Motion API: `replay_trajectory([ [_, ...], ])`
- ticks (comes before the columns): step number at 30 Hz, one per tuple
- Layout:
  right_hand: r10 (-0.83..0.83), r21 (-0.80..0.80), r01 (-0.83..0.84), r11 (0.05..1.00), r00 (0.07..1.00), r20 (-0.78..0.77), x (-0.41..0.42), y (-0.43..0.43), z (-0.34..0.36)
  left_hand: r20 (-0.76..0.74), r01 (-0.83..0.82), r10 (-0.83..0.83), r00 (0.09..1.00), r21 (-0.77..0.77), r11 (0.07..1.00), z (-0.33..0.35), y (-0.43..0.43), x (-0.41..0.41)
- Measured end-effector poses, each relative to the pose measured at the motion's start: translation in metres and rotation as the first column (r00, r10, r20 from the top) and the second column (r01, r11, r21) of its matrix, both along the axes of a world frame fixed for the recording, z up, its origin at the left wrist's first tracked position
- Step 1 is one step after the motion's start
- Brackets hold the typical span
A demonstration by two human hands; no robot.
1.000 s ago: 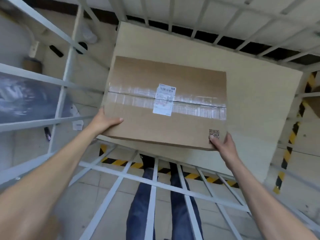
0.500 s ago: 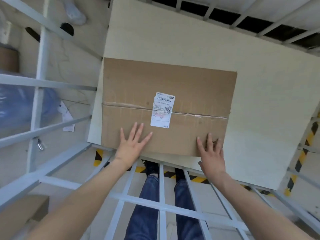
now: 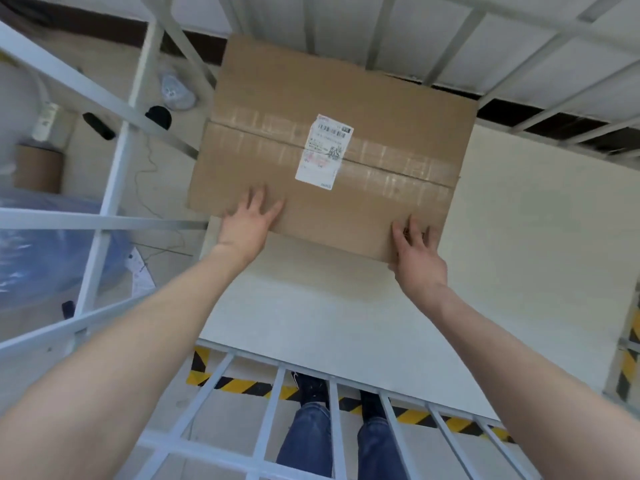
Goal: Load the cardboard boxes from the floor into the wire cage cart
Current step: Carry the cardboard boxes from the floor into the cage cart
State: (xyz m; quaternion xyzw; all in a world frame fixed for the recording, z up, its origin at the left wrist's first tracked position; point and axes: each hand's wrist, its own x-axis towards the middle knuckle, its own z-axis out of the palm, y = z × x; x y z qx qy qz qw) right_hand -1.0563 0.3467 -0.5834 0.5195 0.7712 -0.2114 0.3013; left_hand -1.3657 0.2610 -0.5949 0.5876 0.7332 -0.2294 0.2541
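Pressing flat, spread fingers on the taped rectangular cardboard box (image 3: 346,109) at upper centre, left hand (image 3: 247,225) and right hand (image 3: 419,259) lie released.

Bright, even, diffuse light is filling the scene with barely any shadows, the tape (image 3: 398,168) across the cardboard box (image 3: 381,109) is throwing pale streaks of glare, the wide lens is bowing the bars of the wire cage cart (image 3: 104,218) toward the edges, and slight blur is softening the corners.
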Motion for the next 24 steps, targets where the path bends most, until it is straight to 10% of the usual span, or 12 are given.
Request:
replay_trajectory([
  [13, 0.009, -0.047, -0.014, 0.999, 0.993, -0.116, 0.006, 0.011, 0.015, 0.048, -0.087, 0.089, 0.995, -0.051, 0.995, 0.023, 0.006, -0.010],
  [24, -0.170, -0.078, 0.162, 0.984, 0.979, -0.113, 0.026, -0.060, 0.249, 0.224, -0.104, 0.095, 0.970, 0.026, 0.994, 0.253, -0.025, 0.085],
])
